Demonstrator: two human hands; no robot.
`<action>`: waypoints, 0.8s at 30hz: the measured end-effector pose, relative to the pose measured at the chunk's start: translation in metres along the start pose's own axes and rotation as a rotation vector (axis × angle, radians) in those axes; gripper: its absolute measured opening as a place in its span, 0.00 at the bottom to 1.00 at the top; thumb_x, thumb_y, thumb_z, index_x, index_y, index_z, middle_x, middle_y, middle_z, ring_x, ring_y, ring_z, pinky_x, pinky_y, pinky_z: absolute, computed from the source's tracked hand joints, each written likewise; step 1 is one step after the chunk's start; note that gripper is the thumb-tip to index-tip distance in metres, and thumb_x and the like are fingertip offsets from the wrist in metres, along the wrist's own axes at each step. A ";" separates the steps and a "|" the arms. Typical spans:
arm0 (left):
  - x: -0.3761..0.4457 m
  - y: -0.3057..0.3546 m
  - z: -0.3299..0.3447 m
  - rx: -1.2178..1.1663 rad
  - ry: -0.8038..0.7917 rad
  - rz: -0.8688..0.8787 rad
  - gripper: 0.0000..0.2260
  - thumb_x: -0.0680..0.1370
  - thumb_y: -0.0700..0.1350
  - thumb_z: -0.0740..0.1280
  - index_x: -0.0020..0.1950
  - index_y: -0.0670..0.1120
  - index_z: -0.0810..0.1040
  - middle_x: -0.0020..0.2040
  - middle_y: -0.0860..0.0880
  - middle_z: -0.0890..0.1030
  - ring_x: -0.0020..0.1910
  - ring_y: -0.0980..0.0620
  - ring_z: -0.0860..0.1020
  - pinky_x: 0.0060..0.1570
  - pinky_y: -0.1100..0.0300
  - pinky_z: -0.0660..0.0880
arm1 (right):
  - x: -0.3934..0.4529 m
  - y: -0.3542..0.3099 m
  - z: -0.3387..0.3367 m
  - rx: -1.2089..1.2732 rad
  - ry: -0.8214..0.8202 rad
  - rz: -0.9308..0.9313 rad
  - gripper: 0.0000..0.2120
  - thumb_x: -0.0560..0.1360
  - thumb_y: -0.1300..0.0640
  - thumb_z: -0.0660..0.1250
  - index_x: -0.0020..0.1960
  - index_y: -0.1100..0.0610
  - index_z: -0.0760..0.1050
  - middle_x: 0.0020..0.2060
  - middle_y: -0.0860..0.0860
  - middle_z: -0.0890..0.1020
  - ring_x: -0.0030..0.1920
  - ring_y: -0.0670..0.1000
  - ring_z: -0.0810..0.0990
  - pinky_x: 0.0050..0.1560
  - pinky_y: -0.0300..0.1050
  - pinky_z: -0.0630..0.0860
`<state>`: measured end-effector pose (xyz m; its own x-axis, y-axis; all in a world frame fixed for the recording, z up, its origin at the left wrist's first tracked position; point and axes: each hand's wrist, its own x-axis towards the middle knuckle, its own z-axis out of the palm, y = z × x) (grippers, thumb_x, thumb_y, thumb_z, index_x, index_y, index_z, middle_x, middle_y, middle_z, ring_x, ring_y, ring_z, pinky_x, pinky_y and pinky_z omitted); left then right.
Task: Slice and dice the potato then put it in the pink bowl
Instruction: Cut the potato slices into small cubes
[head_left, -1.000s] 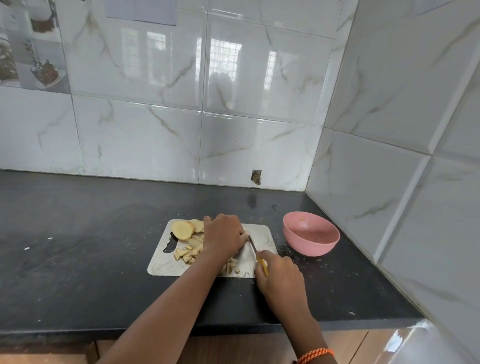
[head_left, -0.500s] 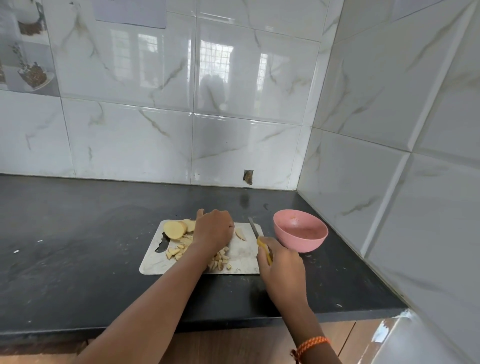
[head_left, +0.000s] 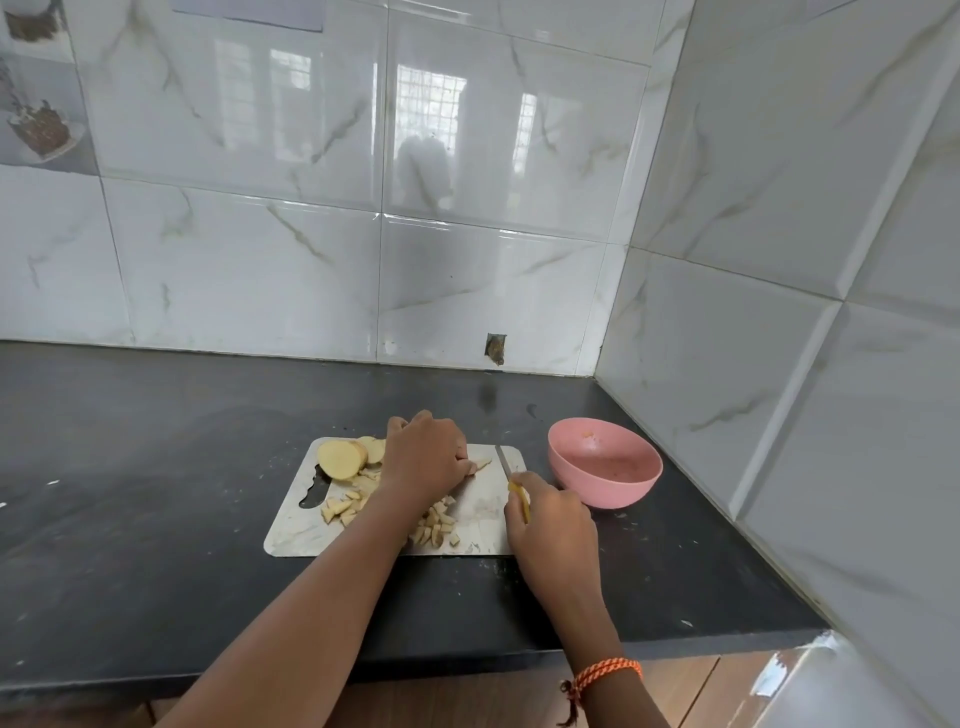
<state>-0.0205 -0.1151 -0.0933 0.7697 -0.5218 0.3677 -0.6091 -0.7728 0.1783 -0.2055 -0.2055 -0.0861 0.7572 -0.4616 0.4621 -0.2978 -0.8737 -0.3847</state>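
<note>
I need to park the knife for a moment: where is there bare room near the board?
Bare counter lies left of the cutting board, and behind it toward the tiled wall. The strip between board and pink bowl is narrow. On the board, potato slices, diced pieces and both hands crowd it.

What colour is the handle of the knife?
Yellow. The knife handle shows in the head view, gripped by the right hand.

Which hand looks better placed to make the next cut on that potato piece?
The right hand: it already grips the knife, whose blade lies beside the potato piece. The left hand steadies that piece on the cutting board.
</note>
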 end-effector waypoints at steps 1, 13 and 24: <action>-0.001 0.001 0.001 0.001 0.015 -0.018 0.12 0.76 0.64 0.72 0.42 0.57 0.85 0.44 0.60 0.83 0.53 0.55 0.75 0.59 0.49 0.68 | 0.000 0.000 -0.001 -0.002 -0.009 0.001 0.13 0.84 0.51 0.60 0.65 0.49 0.77 0.45 0.52 0.84 0.43 0.53 0.80 0.45 0.51 0.78; -0.008 -0.010 -0.007 -0.213 -0.008 -0.039 0.06 0.77 0.48 0.74 0.41 0.58 0.87 0.42 0.64 0.84 0.49 0.59 0.80 0.62 0.48 0.67 | 0.003 0.005 0.005 0.050 0.013 0.062 0.13 0.83 0.48 0.63 0.65 0.46 0.79 0.49 0.48 0.85 0.44 0.48 0.80 0.48 0.48 0.80; -0.006 -0.004 -0.004 -0.200 0.028 -0.002 0.08 0.80 0.50 0.69 0.45 0.56 0.88 0.47 0.59 0.85 0.53 0.54 0.78 0.60 0.47 0.71 | 0.003 0.004 0.006 0.029 0.020 0.045 0.13 0.83 0.47 0.61 0.65 0.45 0.78 0.46 0.48 0.85 0.42 0.48 0.81 0.46 0.52 0.81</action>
<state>-0.0239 -0.1074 -0.0926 0.7670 -0.5077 0.3924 -0.6356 -0.6852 0.3558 -0.2011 -0.2098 -0.0908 0.7320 -0.5033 0.4593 -0.3140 -0.8474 -0.4281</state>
